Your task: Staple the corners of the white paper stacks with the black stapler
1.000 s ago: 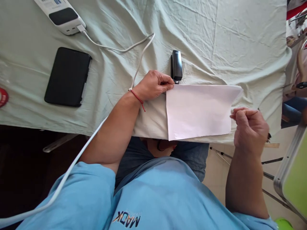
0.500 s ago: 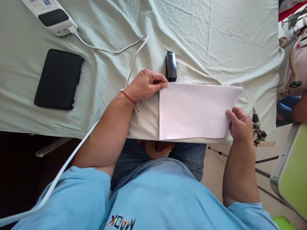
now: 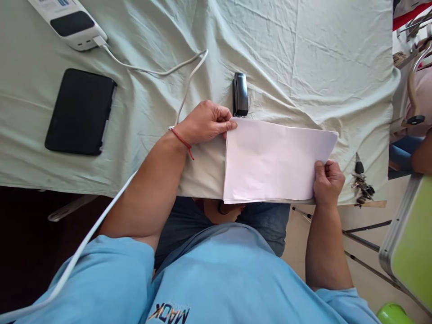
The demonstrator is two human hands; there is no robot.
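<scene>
A stack of white paper sheets (image 3: 275, 159) lies at the near edge of a table covered by a pale green cloth (image 3: 303, 58). My left hand (image 3: 204, 122) pinches the stack's upper left corner. My right hand (image 3: 326, 182) grips the lower right corner, thumb on top. A black stapler (image 3: 240, 93) lies just beyond the left hand, touching the paper's top edge.
A black tablet (image 3: 80, 112) lies at the left, a white power strip (image 3: 69, 22) at the far left top, its white cable (image 3: 158, 69) running across the cloth towards me. A bunch of keys (image 3: 362, 186) sits by the right edge. A green chair (image 3: 410, 243) stands at right.
My right hand has come in from beside the paper and closed on its lower right corner. The stack now tilts slightly. The left hand has kept its pinch.
</scene>
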